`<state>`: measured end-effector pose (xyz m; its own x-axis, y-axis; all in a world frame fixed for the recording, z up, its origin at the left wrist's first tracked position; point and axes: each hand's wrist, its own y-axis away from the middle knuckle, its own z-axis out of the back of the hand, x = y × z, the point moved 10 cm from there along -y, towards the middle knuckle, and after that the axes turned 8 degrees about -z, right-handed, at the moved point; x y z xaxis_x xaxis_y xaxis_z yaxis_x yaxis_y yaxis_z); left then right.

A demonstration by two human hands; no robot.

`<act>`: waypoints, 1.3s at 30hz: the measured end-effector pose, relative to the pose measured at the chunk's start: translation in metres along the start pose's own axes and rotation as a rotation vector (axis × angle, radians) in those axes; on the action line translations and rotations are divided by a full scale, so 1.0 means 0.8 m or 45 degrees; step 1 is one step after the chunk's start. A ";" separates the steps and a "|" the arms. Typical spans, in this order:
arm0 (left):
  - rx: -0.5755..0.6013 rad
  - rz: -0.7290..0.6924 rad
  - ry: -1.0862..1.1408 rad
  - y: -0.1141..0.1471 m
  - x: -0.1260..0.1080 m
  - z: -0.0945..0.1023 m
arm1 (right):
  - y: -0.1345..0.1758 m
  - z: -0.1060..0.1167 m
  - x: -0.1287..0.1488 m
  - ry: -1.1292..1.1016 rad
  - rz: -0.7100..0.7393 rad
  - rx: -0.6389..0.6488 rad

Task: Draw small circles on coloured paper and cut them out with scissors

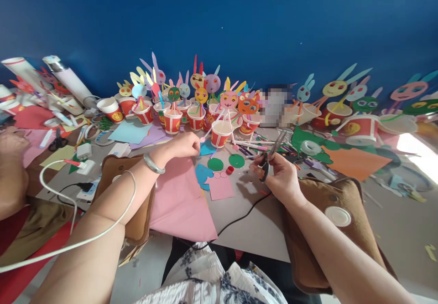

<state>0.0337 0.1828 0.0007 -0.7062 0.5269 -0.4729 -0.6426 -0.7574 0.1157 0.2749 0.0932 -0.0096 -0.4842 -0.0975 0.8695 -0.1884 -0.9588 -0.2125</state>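
My right hand (283,176) is closed round the dark handles of a pair of scissors (274,149), whose blades point up and away. Over the far end of the pink paper sheet (181,199), my left hand (187,145) has its fingers curled in; what they hold, if anything, is hidden. A small pink disc (202,140) shows just beside those fingers. Close by stands a red and white paper cup (221,135) bearing a pink rabbit face (229,100). Between my hands lie green paper circles (215,164), a pink paper square (221,188) and a small red cap (230,170).
Several paper-cup figures line the blue wall (219,21). Brown cushioned pads lie under my left forearm (138,203) and right forearm (335,249). A white cable (102,240) crosses my left arm. At far left is another person's hand (13,142). Pens, tape (310,147) and orange paper (357,162) lie right.
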 end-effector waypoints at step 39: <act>0.032 -0.170 1.689 0.014 -0.104 -0.099 | 0.035 -0.061 0.014 -0.323 -0.128 0.563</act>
<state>0.1088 0.1000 -0.0280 0.1749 -0.1870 -0.9667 -0.6991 -0.7149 0.0118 0.2226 0.0783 -0.0271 -0.2495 -0.0082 0.9684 0.1823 -0.9825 0.0386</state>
